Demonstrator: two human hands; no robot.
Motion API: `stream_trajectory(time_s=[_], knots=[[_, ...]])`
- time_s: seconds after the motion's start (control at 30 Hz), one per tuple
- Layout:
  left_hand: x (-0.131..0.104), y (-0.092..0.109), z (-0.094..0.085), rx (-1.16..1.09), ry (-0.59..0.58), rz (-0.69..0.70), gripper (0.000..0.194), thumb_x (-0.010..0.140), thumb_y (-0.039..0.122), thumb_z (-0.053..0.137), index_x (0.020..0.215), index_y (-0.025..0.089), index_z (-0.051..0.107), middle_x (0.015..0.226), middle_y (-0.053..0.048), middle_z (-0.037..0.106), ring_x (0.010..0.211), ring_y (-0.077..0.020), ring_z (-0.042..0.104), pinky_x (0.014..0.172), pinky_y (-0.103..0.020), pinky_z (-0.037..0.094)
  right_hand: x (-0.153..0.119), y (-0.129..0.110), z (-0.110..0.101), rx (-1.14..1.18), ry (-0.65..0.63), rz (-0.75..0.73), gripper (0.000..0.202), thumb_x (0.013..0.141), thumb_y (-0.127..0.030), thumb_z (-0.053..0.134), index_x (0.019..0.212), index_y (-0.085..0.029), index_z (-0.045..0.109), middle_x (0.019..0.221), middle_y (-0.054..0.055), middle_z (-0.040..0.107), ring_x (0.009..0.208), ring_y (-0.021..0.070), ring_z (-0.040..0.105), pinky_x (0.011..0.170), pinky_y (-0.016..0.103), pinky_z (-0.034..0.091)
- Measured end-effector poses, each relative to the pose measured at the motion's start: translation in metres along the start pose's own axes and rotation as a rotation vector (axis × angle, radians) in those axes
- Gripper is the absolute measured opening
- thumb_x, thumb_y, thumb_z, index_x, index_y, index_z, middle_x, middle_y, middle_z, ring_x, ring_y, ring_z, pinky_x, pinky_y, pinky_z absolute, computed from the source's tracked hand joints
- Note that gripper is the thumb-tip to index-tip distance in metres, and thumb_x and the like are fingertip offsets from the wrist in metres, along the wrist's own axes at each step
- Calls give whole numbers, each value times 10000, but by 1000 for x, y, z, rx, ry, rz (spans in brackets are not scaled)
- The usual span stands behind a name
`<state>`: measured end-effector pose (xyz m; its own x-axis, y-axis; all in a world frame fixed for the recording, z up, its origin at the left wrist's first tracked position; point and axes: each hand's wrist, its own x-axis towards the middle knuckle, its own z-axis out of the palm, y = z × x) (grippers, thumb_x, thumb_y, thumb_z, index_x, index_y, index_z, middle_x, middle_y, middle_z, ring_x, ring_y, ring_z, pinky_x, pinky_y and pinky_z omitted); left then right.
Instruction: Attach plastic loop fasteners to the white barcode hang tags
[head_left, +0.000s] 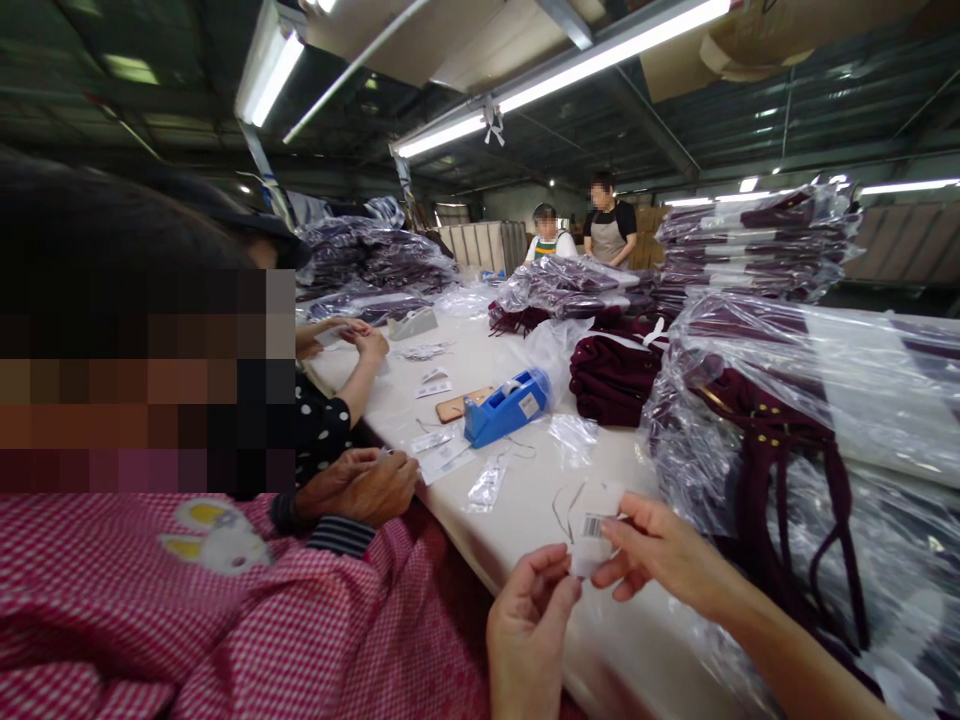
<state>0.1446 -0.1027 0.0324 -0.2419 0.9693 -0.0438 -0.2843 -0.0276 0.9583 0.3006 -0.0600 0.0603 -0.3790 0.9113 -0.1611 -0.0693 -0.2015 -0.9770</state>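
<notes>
A white hang tag with a printed barcode is held over the near table edge, a dark looped string beside it. My right hand pinches its right side between thumb and fingers. At the tag's lower left corner, my left hand has thumb and fingertips closed on it. Beyond my hands lie small clear plastic bags and white tags with strings. A blue tape dispenser stands behind them, next to a phone.
Bagged maroon garments are piled at the right, with a taller stack behind. A folded maroon garment lies mid-table. On my left, a co-worker in pink checks handles something small; another's hands are farther along. Two people stand beyond.
</notes>
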Motion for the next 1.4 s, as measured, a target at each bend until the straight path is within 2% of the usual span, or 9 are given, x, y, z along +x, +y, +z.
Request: stream_trajectory(time_s=[0.13, 0.23, 0.33, 0.57, 0.77, 0.9, 1.07, 1.3, 1.4], knots=[[2, -2, -4, -48, -90, -11, 307, 619, 184, 769, 908, 173, 667, 896, -67, 735, 832, -192, 671, 762, -254, 495, -1, 0, 1, -15, 11, -62, 315, 851, -456, 572, 983, -170, 573, 898, 64, 697, 734, 179, 710, 620, 272, 571], [3, -4, -7, -14, -121, -36, 298, 682, 227, 739, 959, 178, 639, 810, -51, 724, 719, -169, 648, 669, -241, 483, -3, 3, 0, -29, -10, -126, 317, 861, -462, 570, 992, -174, 584, 931, 73, 700, 780, 197, 710, 683, 314, 575], [1, -4, -9, 47, -124, -12, 200, 701, 239, 724, 878, 174, 657, 743, -23, 693, 690, -157, 612, 650, -224, 466, -7, 5, 1, -78, -51, -212, 283, 889, -441, 542, 983, -184, 614, 913, 71, 703, 832, 209, 702, 744, 343, 566], [-9, 12, -11, 229, -69, 291, 48, 738, 248, 686, 725, 202, 682, 744, -19, 657, 740, -185, 611, 706, -235, 479, -16, -6, 2, -266, -181, -420, 206, 908, -330, 533, 938, -191, 681, 868, 60, 658, 807, 181, 644, 747, 303, 522], [-14, 13, -15, 379, 18, 459, 91, 728, 226, 691, 786, 244, 760, 815, -48, 730, 779, -221, 655, 744, -266, 504, -15, -9, 2, -315, -145, -531, 160, 899, -280, 553, 831, -186, 663, 822, 39, 619, 753, 163, 611, 705, 278, 483], [-15, 4, -18, 389, 111, 442, 139, 698, 258, 724, 828, 262, 773, 811, -46, 754, 761, -232, 675, 758, -281, 517, -15, -7, 0, -306, -145, -488, 170, 904, -298, 545, 862, -181, 662, 811, 47, 631, 763, 169, 619, 707, 277, 493], [-13, 2, -20, 373, 102, 403, 131, 702, 318, 715, 802, 259, 775, 800, -52, 759, 757, -248, 679, 757, -302, 531, -13, -5, -2, -275, -138, -440, 208, 906, -333, 535, 856, -176, 663, 823, 55, 635, 782, 176, 631, 729, 289, 513], [-14, 19, -13, 344, 60, 471, 106, 726, 260, 689, 773, 260, 785, 908, -81, 738, 872, -253, 661, 837, -309, 506, -11, 1, 1, -247, -111, -395, 226, 899, -369, 541, 871, -179, 660, 825, 57, 657, 787, 185, 655, 728, 304, 537], [-14, 28, -12, 401, -10, 527, 106, 739, 225, 674, 759, 246, 776, 882, -82, 712, 836, -229, 647, 779, -277, 505, -9, 4, 1, -256, -70, -370, 249, 897, -388, 534, 859, -178, 663, 781, 45, 669, 743, 179, 664, 686, 290, 540]])
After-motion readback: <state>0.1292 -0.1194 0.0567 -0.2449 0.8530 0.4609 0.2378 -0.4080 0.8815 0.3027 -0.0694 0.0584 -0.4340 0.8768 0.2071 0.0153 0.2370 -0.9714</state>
